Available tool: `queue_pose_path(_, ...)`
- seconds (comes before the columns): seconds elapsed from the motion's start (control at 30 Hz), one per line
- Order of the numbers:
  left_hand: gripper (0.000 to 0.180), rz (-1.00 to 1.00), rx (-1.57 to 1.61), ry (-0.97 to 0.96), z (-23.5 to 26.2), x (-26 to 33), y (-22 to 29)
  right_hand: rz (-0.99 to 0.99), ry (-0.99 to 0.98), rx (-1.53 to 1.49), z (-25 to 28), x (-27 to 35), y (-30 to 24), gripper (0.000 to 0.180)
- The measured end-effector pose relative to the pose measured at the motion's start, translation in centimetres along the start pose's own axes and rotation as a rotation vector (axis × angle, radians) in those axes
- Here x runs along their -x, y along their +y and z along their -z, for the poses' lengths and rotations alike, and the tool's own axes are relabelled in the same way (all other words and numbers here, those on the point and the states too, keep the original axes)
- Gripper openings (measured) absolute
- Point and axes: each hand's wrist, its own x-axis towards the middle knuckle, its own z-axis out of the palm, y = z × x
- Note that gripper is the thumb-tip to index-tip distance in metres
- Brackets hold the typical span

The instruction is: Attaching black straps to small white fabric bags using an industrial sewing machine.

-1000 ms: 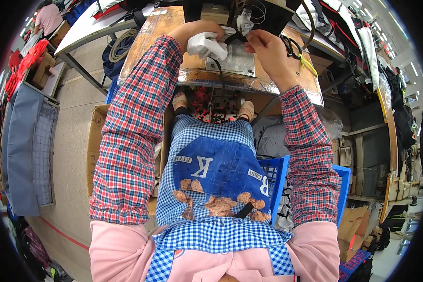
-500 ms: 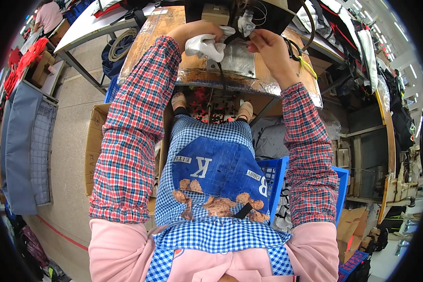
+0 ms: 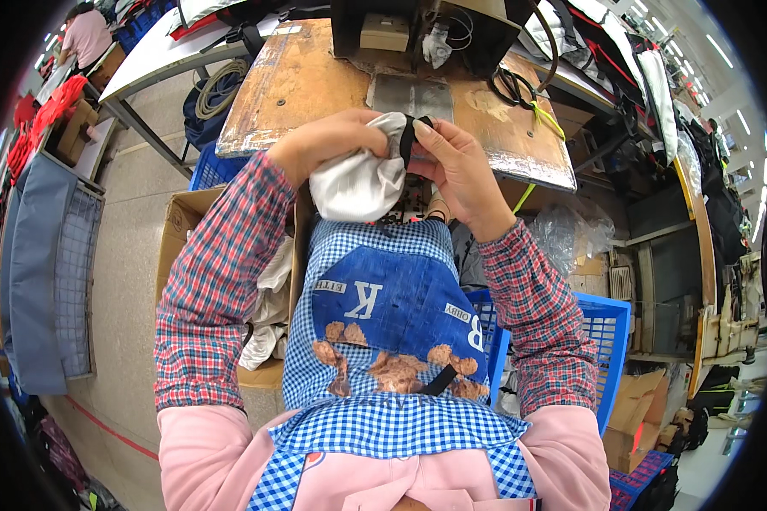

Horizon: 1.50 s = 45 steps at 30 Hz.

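My left hand [image 3: 337, 140] is closed on a bunched white fabric piece [image 3: 358, 186], which hangs in front of the worktable's near edge. A narrow black strap [image 3: 406, 140] runs along the right side of that fabric. My right hand [image 3: 460, 170] pinches the strap's upper end between thumb and fingers. Both hands are close together, just above my lap. Behind them a metal plate [image 3: 411, 95] lies on the worn wooden worktable [image 3: 294, 89], at the foot of a dark machine [image 3: 498, 17].
Below my left forearm stands a cardboard box [image 3: 177, 226] with white pieces in it. A blue plastic basket [image 3: 605, 332] is beside my right forearm. Black cable [image 3: 513, 85] and a yellow tie [image 3: 550, 119] lie at the table's right. White side table [image 3: 158, 55] at the far left.
Both hands have drawn back from the machine toward me, bringing the white fabric with its black strap past the table's near edge. My right hand now pinches the strap.
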Motion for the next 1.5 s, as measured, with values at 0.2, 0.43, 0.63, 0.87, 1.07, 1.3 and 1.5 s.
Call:
queue_pose_path(0.2, 0.055, -0.549, -1.008, 0.661, -6.2, 4.9, 0.8, -0.084, 0.102, 0.089, -0.4, 0.9, 0.7, 0.018)
queue_pose_path(0.43, 0.030, -0.571, -0.894, 0.648, -5.8, 5.2, -0.3, -0.023, -0.057, 0.336, -0.8, 1.9, -1.1, 0.021)
queue_pose_path(0.63, 0.025, -0.426, -0.399, 0.205, -3.2, 4.6, 0.6, -0.135, -0.073, 0.267, 0.2, 1.7, -2.9, 0.023)
queue_pose_path(0.87, 0.029, -0.229, -0.333, 0.112, -2.1, 3.3, 1.5, -0.108, -0.033, 0.259, 1.1, 0.7, -2.7, 0.020)
queue_pose_path(1.07, 0.033, -0.186, -0.388, 0.182, -0.1, 0.6, 2.5, -0.039, 0.086, 0.192, 1.8, -1.9, -2.2, 0.019)
queue_pose_path(1.3, 0.034, -0.192, -0.171, 0.259, 1.0, -2.5, 2.6, -0.011, 0.160, 0.038, 2.6, -5.1, -2.0, 0.016)
queue_pose_path(1.5, 0.039, -0.209, -0.053, 0.271, 1.2, -3.6, 3.0, -0.047, 0.212, -0.021, 3.0, -6.2, -2.6, 0.014)
